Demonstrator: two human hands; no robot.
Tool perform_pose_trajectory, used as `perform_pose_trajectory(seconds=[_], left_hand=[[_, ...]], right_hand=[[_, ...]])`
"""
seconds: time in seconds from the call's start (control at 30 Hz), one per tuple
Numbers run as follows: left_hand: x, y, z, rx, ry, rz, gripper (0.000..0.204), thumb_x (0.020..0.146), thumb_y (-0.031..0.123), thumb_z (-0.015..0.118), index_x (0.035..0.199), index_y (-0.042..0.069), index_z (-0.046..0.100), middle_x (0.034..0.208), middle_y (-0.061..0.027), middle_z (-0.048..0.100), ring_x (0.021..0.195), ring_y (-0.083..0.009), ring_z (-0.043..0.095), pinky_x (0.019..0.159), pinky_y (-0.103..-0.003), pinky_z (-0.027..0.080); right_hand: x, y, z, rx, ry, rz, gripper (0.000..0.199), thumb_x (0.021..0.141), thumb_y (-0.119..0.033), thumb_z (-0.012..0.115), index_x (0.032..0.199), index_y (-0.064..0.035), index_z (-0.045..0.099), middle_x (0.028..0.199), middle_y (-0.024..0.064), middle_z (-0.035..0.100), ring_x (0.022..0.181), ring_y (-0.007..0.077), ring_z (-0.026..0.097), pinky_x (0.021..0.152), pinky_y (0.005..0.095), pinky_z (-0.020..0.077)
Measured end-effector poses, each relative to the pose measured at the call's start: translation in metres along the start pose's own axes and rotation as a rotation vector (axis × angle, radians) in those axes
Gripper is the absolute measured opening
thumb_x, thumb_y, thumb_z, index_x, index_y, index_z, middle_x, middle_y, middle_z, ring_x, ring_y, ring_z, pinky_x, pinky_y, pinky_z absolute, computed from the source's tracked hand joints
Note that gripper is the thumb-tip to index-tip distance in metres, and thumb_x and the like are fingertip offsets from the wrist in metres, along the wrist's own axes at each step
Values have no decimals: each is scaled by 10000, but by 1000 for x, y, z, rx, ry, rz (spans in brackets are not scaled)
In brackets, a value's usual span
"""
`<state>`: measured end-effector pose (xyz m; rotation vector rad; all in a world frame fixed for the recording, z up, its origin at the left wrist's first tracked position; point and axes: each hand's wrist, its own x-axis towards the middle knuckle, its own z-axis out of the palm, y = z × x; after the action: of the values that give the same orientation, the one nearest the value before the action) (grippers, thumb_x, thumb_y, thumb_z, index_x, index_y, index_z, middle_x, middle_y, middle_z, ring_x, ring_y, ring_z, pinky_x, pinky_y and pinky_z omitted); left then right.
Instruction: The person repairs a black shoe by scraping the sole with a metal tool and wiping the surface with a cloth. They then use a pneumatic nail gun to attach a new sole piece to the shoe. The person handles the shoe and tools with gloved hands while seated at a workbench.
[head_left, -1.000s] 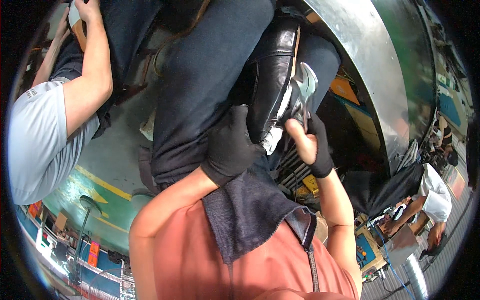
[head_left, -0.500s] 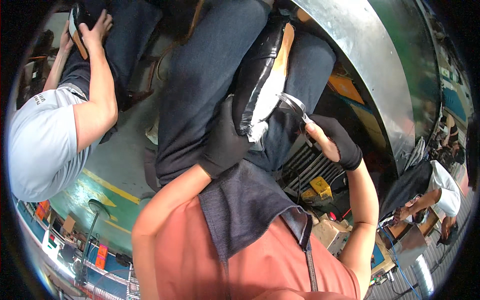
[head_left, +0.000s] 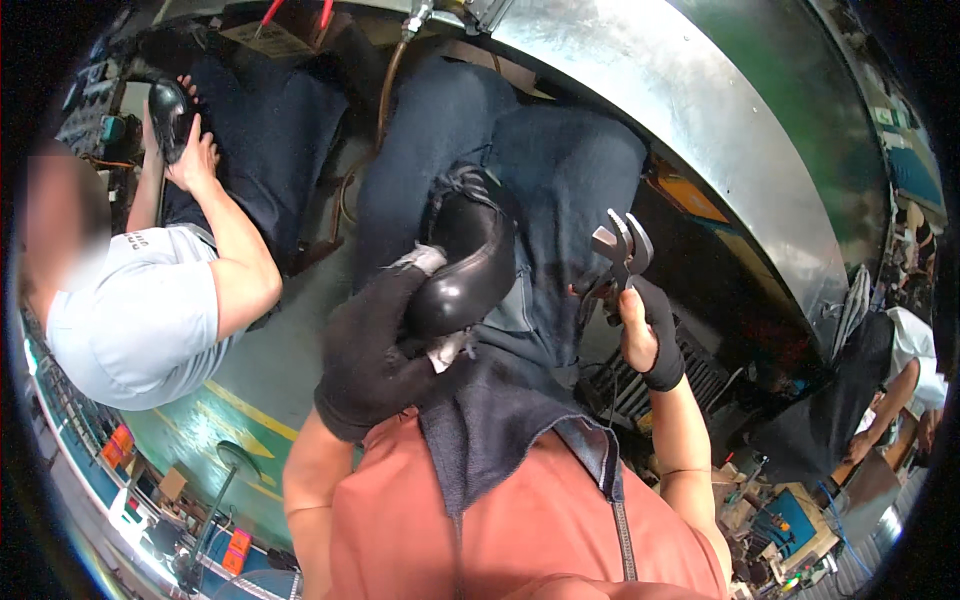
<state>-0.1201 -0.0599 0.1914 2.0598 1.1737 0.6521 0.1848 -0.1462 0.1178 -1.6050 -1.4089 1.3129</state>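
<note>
Sitting in the left hand (head_left: pixel 375 350), over the seated person's dark blue trousers (head_left: pixel 570 185): a glossy black shoe (head_left: pixel 462 270), rounded toe toward the wearer's body, laces (head_left: pixel 470 185) at the far end. Whether it presses on the thigh, I cannot tell from here. Pale crumpled material (head_left: pixel 425 259) pokes out along its edge, just beside the hand. Left hand dark-gloved, curled around the toe end from the left and gripping it; some fingers hidden from me behind the shoe. Right hand (head_left: pixel 648 335) well apart, off to the right, gloved too but thumb bare, wrapped around metal pincers (head_left: pixel 626 255); their jaws point away from the body and stand parted. Nearer the waist, a dark cloth apron (head_left: pixel 500 415) folded over a salmon-coloured top (head_left: pixel 530 520). Past the knees, a broad silvery metal panel (head_left: pixel 690 95), curving in my view. To the left, a co-worker (head_left: pixel 150 300) in a pale shirt, both hands at another black shoe (head_left: pixel 172 120). Yellow striping (head_left: pixel 260 413) on the green floor (head_left: pixel 190 440) close by. Far right, someone in a white top (head_left: pixel 915 350), partly cut off
</note>
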Motion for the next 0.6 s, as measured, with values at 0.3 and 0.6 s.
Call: perform_pose_trajectory(seconds=[0.3,0.6], left_hand=[[25,12,17,-189,64,20,488,723,157,774,1133,-19,573,1056,-208,639,983,-334,650,833,-368,518],[95,-14,71,-534,-64,151,592,726,118,793,1232,24,498,1224,-140,560,1128,-229,550,963,-337,444]], right_hand=[[-12,-40,25,28,138,34,344,912,-300,600,1095,-10,633,1023,84,641,945,198,597,867,319,441],[57,-67,43,-180,574,-365,577,690,-271,788,1201,-73,607,1106,179,596,957,339,570,832,404,460]])
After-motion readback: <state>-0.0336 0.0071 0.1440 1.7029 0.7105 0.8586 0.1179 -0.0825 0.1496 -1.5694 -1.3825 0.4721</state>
